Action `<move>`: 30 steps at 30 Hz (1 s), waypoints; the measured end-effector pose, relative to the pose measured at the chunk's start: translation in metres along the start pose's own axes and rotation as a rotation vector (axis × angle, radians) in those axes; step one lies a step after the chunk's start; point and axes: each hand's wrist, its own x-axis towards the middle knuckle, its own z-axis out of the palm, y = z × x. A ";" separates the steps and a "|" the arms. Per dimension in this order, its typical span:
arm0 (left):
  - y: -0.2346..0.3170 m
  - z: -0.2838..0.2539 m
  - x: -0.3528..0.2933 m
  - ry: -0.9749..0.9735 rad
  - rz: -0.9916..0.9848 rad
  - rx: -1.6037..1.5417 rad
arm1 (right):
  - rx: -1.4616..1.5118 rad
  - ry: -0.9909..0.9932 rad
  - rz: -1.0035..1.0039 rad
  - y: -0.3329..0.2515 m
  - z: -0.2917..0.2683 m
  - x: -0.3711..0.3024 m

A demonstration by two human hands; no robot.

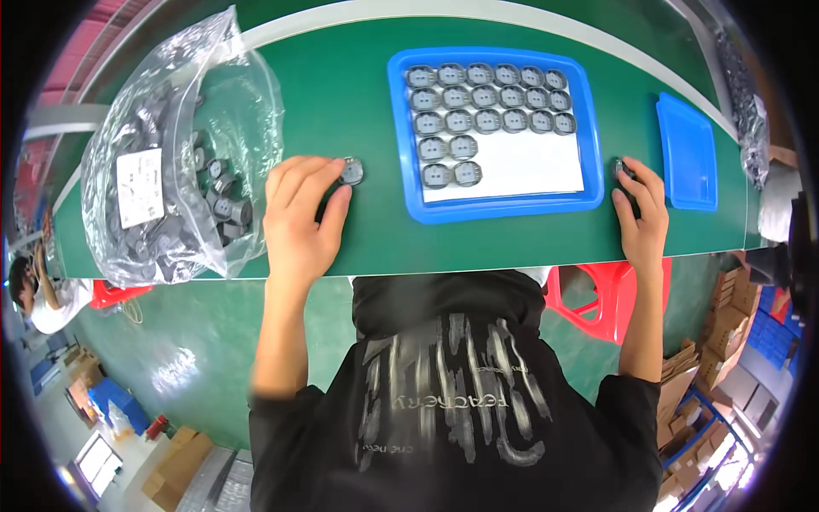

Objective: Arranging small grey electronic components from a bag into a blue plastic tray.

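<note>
- On the green table (pixel 367 235), clock directions taken from the middle of the blue tray (pixel 503 210), the left hand (pixel 303 200) is at about eight-thirty, just beyond the rim.
- Its thumb and forefinger are narrowed on a round grey cap (pixel 351 171), held at the fingertips on the side facing the tray; whether the cap is lifted off the table, I cannot tell.
- Toward four o'clock, just outside the rim, the right hand (pixel 641 205) has its fingers bent and its thumb a little apart. A small dark piece (pixel 619 167) is at its forefinger tip; I cannot tell whether it is gripped.
- Inside the tray, a white sheet (pixel 537 162) bears rows of grey caps (pixel 482 96): three rows of six from eleven to two o'clock, then two rows of two toward eight. The sheet shows bare from three to six o'clock.
- At nine o'clock, past the left hand, a clear bag (pixel 256 94) with a white label (pixel 140 187) holds many loose grey parts (pixel 223 183).
- At three o'clock, past the right hand, is a smaller blue bin (pixel 689 158).
- At five o'clock, below the table edge, a red stool (pixel 610 299) shows partly behind the right forearm.
- Far out at eight o'clock, another person (pixel 64 309) in white is seen.
</note>
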 end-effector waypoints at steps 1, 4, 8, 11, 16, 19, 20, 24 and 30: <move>0.003 0.001 0.003 0.022 -0.012 0.015 | -0.022 0.014 -0.008 0.002 0.000 0.001; 0.015 0.011 0.010 0.056 -0.082 0.099 | -0.066 0.064 -0.002 0.003 0.003 -0.002; 0.019 0.005 0.013 0.002 -0.071 0.041 | -0.010 0.083 0.027 0.001 0.004 -0.003; 0.015 0.000 0.008 -0.004 -0.080 0.089 | -0.034 0.041 -0.102 -0.003 -0.003 0.005; 0.010 0.008 0.001 0.039 -0.109 0.084 | 0.036 -0.023 -0.111 0.006 -0.007 0.007; 0.015 0.003 0.002 0.005 -0.094 0.199 | -0.011 -0.047 -0.128 0.005 -0.010 0.011; 0.018 0.002 0.004 -0.018 -0.092 0.269 | -0.049 -0.065 -0.141 0.005 -0.012 0.013; 0.016 0.010 0.002 0.043 -0.152 0.148 | -0.012 0.013 -0.095 0.011 -0.005 0.004; 0.016 0.009 0.003 0.081 -0.102 0.193 | -0.062 -0.007 -0.121 0.004 -0.008 0.008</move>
